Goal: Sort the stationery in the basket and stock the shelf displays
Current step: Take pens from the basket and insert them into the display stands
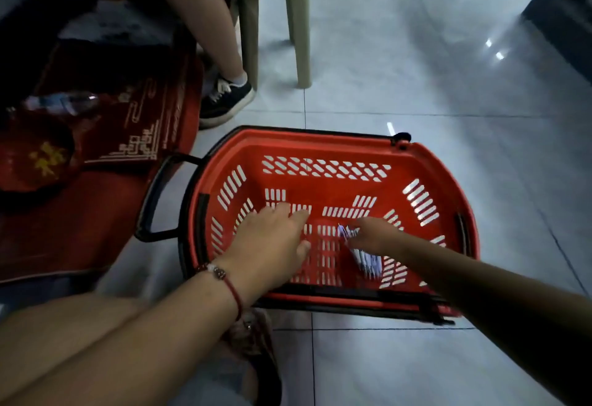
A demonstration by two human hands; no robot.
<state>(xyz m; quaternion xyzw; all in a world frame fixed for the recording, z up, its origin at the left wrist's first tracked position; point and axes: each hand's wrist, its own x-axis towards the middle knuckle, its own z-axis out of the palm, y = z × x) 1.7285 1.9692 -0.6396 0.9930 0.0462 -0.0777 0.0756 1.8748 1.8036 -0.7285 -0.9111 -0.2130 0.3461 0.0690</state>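
Pale, glossy floor tiles point(416, 69) carry everything, and the red basket point(461, 187) sits on them straight in front of you, low enough to reach into from where you crouch. Inside the basket, on its slotted bottom toward the right-hand wall, lies a small bundle of white pens point(363, 255), apparently the last stationery left in it. Your right hand point(373, 234) is down at the far end of that bundle with the fingers curled in toward it; motion blur keeps you from telling whether they have closed on the pens or only touch them. Your left hand point(272, 239) hovers inside the basket near its left wall, fingers relaxed and spread, holding nothing, probably ready to help gather or to steady the basket. Left of the basket lie red printed boxes point(137, 130), with a plastic bottle point(61, 102) on them. Beyond the basket stands a beige stool point(272, 21), a seated person's leg point(208, 30) beside it. No shelf display is visible.
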